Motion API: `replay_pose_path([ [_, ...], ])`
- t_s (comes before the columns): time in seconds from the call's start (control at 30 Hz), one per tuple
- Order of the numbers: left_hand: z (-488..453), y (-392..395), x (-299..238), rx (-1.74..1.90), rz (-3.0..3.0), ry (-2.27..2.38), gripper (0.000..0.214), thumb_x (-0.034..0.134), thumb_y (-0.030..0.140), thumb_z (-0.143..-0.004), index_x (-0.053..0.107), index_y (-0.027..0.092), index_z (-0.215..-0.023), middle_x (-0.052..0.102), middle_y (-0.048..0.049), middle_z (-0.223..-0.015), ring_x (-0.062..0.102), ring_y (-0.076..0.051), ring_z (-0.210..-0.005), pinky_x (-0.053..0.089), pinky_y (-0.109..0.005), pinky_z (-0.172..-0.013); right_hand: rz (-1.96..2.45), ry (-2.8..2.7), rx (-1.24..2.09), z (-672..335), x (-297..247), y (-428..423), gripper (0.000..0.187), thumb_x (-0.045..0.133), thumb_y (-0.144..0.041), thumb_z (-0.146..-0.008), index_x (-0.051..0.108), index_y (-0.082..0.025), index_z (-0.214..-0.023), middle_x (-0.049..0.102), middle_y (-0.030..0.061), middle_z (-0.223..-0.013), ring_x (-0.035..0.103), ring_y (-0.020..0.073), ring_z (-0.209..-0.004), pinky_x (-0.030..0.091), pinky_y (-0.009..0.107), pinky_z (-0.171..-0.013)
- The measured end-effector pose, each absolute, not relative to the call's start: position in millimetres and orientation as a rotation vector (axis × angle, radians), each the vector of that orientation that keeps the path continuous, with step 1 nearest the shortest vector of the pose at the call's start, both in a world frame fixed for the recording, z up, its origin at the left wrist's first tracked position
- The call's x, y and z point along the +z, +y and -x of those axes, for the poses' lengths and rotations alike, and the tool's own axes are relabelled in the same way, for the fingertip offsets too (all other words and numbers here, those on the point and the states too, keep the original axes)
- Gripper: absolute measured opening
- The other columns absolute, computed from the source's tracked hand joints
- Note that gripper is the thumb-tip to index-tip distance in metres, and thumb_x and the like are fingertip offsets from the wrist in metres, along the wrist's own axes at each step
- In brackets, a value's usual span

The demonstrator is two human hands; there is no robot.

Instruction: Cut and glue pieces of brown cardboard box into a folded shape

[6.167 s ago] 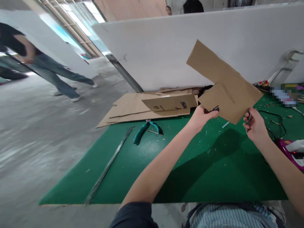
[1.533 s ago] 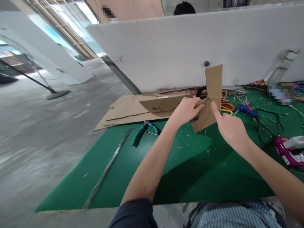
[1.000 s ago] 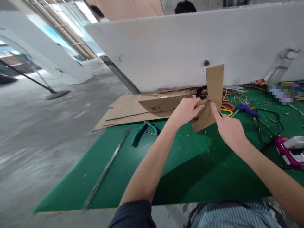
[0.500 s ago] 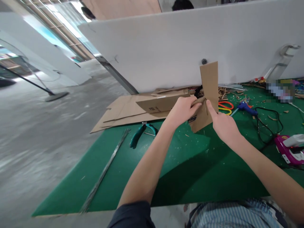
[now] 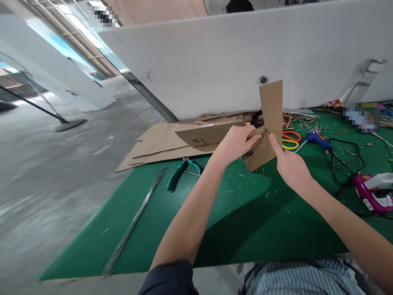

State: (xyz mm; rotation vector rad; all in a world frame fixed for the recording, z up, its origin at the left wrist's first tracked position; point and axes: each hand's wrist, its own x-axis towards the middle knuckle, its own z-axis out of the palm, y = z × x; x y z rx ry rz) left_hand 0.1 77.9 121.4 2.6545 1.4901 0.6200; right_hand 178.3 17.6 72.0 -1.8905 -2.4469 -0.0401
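Two hands show: one left hand point(image 5: 236, 143) and one right hand point(image 5: 291, 170), with one cardboard piece point(image 5: 267, 139) between them. Left of the left hand lie one pair of teal-handled pliers point(image 5: 181, 175) and one bundle of metal rods point(image 5: 135, 219). Beyond the left hand sits one folded cardboard sheet point(image 5: 208, 133). Right of the right hand are one pair of scissors with orange and yellow handles point(image 5: 290, 140), one blue glue gun point(image 5: 316, 137), and one magenta-and-white appliance point(image 5: 373, 196).
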Motion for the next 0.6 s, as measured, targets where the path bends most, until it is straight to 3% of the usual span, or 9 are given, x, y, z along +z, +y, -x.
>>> replay_pose_path([
  [0.23,0.2,79.7,120.1,0.587,-2.695,1.510,0.027,0.045,0.031,-0.090,0.037,0.019,-0.067,0.049,0.0000,-0.063,0.042,-0.013,-0.059,0.026,-0.029,-0.057,1.775,-2.392,0.153,-177.0,92.9,23.6,0.075,0.031,-0.007,-0.085,0.004,-0.019,-0.154,0.060,0.0062,-0.077,0.049,0.0141,-0.060,0.039,0.025,-0.055],
  [0.6,-0.1,76.9,121.5,0.645,-2.645,1.493,0.030,0.045,0.033,-0.090,0.037,0.019,-0.065,0.048,0.0004,-0.059,0.042,-0.013,-0.055,0.027,-0.029,-0.054,1.830,-2.383,0.009,-171.3,63.5,23.2,0.080,0.027,-0.003,-0.083,-0.010,-0.019,-0.153,0.062,0.0097,-0.083,0.053,0.0138,-0.059,0.044,0.025,-0.056],
])
